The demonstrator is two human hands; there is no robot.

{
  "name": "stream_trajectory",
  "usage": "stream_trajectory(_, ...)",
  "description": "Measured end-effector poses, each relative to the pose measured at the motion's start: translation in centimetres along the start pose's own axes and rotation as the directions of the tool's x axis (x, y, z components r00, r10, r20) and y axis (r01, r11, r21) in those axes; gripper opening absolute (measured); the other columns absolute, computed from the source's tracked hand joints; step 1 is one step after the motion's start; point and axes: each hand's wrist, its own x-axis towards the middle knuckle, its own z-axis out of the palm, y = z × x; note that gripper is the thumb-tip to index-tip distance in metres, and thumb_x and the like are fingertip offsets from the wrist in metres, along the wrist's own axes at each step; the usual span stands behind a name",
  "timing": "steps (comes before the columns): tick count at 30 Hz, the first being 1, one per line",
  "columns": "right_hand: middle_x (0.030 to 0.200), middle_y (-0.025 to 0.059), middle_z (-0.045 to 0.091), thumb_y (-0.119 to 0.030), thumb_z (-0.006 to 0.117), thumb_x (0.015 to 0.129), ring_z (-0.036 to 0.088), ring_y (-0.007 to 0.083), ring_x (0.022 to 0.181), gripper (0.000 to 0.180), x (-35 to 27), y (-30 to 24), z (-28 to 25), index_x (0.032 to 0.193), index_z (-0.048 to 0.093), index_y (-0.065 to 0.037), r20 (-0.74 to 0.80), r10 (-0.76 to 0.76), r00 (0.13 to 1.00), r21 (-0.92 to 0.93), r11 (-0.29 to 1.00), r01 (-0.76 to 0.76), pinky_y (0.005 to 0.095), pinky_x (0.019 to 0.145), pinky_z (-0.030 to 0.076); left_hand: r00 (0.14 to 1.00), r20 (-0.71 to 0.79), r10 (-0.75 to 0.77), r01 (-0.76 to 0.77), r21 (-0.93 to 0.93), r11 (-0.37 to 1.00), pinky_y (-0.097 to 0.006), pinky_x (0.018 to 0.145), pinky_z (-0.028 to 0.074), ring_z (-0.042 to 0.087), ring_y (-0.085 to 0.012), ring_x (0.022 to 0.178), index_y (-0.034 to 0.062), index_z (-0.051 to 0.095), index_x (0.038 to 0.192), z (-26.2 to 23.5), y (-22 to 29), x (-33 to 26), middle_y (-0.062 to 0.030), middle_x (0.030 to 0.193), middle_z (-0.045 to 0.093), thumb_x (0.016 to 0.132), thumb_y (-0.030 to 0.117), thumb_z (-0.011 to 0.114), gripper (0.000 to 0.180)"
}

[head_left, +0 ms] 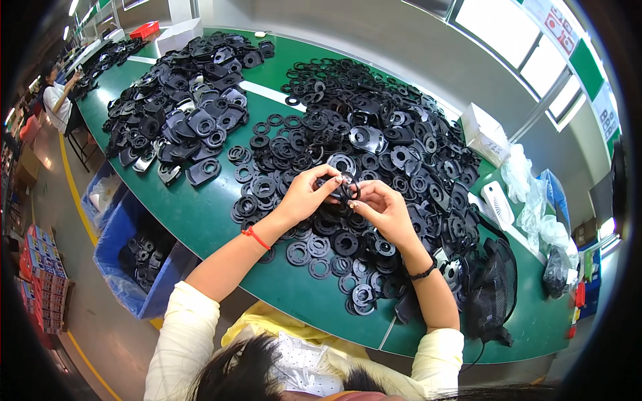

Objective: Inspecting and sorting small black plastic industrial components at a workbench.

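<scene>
Both hands meet over the near part of a big heap of black plastic rings and plates (394,157). Between their fingertips is a black plastic ring (356,190), held up on edge. My left hand (309,194), with a red cord on its wrist, pinches the ring from the left. From the right, my right hand (382,212) grips it with thumb and fingers; a dark band circles that wrist. Whether a second part sits within the ring is hard to make out. Loose flat rings (309,250) lie on the green table just below the hands.
A second heap of black parts (190,100) covers the table's left side. Blue bins (144,267) stand beside the left edge. At the right are a black mesh bag (493,287), a white fan (497,206), a white box (485,134) and plastic bags. Another person (60,100) sits far left.
</scene>
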Motion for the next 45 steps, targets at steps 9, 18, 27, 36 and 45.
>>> stream_trajectory(9,0.118,0.0092,0.046,-0.007,0.076,0.070,0.054,0.0154,0.085,0.068,-0.1,-1.0,0.4,0.131,0.048,-0.010,0.082,-0.342,0.936,-0.658,0.686,0.309,0.0257,0.065,0.047,1.000,-0.010,-0.025,0.026,0.132,0.991,-0.022,0.068,0.051,0.058,-0.0060,0.079,0.0017,0.058,0.093,-0.6,-0.4,0.2,-0.0006,0.088,0.060,0.094,0.017,0.054,0.015)
stream_trajectory(18,0.113,0.0093,0.044,-0.011,0.077,0.070,0.054,0.0162,0.082,0.062,-0.4,-1.0,0.4,0.127,0.051,-0.011,0.108,-0.213,0.971,-0.706,0.672,0.226,0.0287,0.070,0.048,0.998,0.059,-0.015,0.005,0.173,0.985,-0.022,0.062,0.049,0.057,-0.0051,0.068,0.0005,0.061,0.083,-0.5,-0.7,0.2,0.0007,0.074,0.060,0.090,0.019,0.059,0.020)
stream_trajectory(27,0.093,0.0111,0.052,-0.014,0.072,0.073,0.054,0.0214,0.085,0.046,-0.1,-0.9,0.4,0.114,0.053,-0.005,0.004,-0.381,0.924,-0.732,0.629,0.262,0.0323,0.078,0.047,0.990,0.105,-0.092,0.093,-0.005,0.996,-0.035,0.077,0.057,0.059,-0.0165,0.100,0.0039,0.031,0.133,0.3,0.7,-0.3,-0.0115,0.115,0.055,0.095,0.020,0.051,0.046)
stream_trajectory(36,0.114,0.0112,0.045,-0.016,0.076,0.073,0.052,0.0174,0.074,0.048,-0.1,0.4,0.1,0.117,0.059,-0.006,-0.066,-0.453,0.889,-0.812,0.542,0.216,0.0291,0.070,0.047,0.960,0.189,-0.206,0.242,-0.192,0.951,-0.036,0.077,0.057,0.061,-0.0190,0.096,0.0020,0.045,0.125,0.4,-0.2,-0.4,-0.0087,0.109,0.058,0.099,0.033,0.040,0.041)
stream_trajectory(45,0.115,0.0099,0.046,-0.022,0.081,0.066,0.047,0.0152,0.065,0.055,-0.2,0.3,0.2,0.115,0.061,-0.008,0.097,-0.512,0.853,-0.839,0.419,0.347,0.0285,0.060,0.046,0.953,0.210,-0.219,0.224,0.002,0.975,-0.030,0.063,0.058,0.061,-0.0128,0.078,0.0008,0.052,0.105,0.5,-0.4,-0.4,-0.0070,0.092,0.061,0.097,0.023,0.046,0.024)
